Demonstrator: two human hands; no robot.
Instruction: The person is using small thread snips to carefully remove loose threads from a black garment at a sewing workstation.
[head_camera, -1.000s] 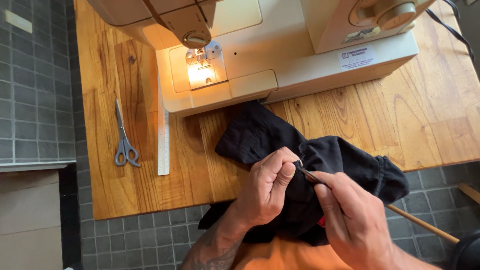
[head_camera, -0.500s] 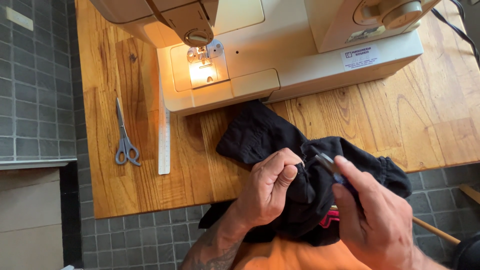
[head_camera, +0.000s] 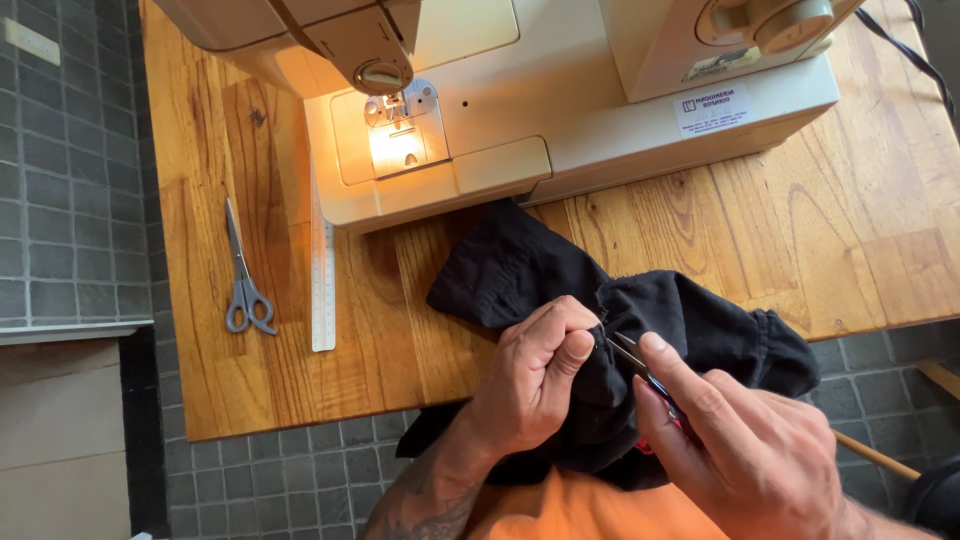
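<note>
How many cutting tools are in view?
2. Grey scissors lie on the wooden table beside a ruler. A small thin tool is in the right hand, at the black cloth pinched by the left hand. Others may be hidden.

I'm looking down on a warm-toned wooden table (head_camera: 820, 230), its planks knotty and glossy, set over a floor of small grey square tiles (head_camera: 60, 170) with dark grout. A cream sewing machine (head_camera: 600, 110) sits along the far edge, its little lamp (head_camera: 398, 150) glowing yellow-orange onto the wood.
</note>
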